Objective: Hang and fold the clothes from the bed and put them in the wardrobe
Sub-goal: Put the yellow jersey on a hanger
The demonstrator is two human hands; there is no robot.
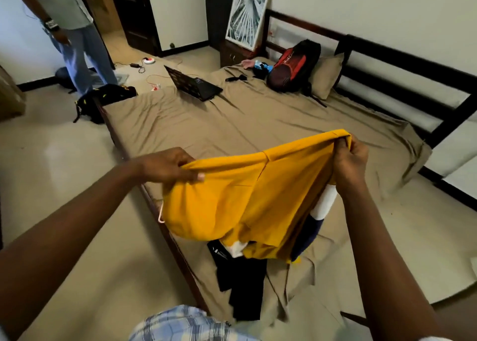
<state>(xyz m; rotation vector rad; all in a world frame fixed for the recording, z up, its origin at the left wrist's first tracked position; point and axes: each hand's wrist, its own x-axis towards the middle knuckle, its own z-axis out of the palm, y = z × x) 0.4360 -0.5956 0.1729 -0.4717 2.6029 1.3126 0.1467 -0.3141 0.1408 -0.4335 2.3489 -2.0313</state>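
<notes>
A yellow garment [240,198] hangs spread between my two hands above the near end of the bed [196,131]. My left hand [167,165] pinches its upper left edge. My right hand [349,160] grips its upper right edge, held higher. Under it on the tan sheet lie a black garment [242,286], a white and navy piece [317,216], and a pale hanger [160,215] whose end peeks out at the left. The wardrobe is not in view.
Further up the bed sit an open laptop [193,83], a red and black backpack [291,67] and a pillow [326,76]. A person [74,38] stands on the floor at the far left, near a black bag [103,100] and cables.
</notes>
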